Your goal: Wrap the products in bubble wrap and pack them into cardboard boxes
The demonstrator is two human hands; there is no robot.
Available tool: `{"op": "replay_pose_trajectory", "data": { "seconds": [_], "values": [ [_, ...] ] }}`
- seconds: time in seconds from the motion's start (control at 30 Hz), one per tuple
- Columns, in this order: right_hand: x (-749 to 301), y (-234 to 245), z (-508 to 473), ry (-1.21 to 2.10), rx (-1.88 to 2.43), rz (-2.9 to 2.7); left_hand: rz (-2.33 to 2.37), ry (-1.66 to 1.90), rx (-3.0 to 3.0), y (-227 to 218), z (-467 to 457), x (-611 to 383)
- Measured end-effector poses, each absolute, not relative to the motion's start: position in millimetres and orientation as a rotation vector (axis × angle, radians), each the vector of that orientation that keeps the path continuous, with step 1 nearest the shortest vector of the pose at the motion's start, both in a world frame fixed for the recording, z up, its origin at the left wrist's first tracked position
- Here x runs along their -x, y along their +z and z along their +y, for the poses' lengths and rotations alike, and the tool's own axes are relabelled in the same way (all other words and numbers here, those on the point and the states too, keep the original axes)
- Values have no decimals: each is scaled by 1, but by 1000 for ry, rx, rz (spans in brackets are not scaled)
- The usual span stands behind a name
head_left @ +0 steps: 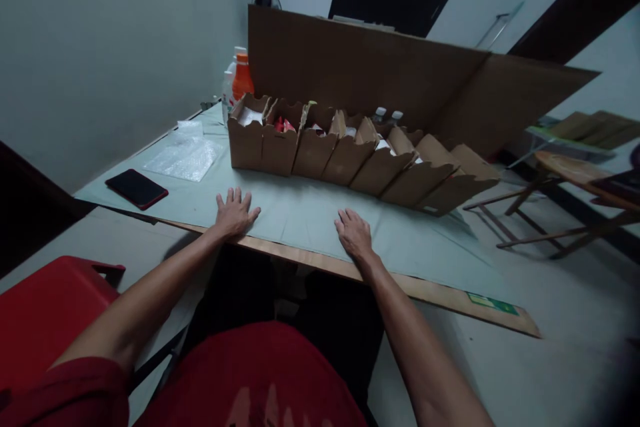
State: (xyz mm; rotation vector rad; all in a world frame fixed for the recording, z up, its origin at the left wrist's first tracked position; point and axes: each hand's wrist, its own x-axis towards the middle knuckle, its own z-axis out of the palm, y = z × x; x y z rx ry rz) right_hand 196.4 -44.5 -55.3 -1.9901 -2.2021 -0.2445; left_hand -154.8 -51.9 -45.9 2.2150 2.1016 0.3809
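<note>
My left hand point(235, 212) lies flat on the table's pale green cover point(310, 213), fingers spread, holding nothing. My right hand point(354, 233) rests palm down on the same cover near the table's front edge, fingers stretched out and empty. Beyond both hands stands a row of several open brown cardboard boxes point(350, 153) with small items inside, some red and white. Neither hand touches the boxes.
A dark phone with a red edge point(137, 188) and a sheet of bubble wrap point(185, 157) lie at the left. Bottles, one orange point(243, 79), stand behind the boxes before a large cardboard sheet point(380, 73). A red seat point(45, 307) is at lower left, wooden furniture point(575, 180) at right.
</note>
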Motion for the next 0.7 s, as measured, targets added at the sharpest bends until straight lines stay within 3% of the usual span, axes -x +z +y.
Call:
{"op": "replay_pose_trajectory", "data": {
  "seconds": [0.7],
  "values": [
    [-205, -55, -47, -150, 1905, -2133, 2164, 324, -2226, -43, -58, 143]
  ]
}}
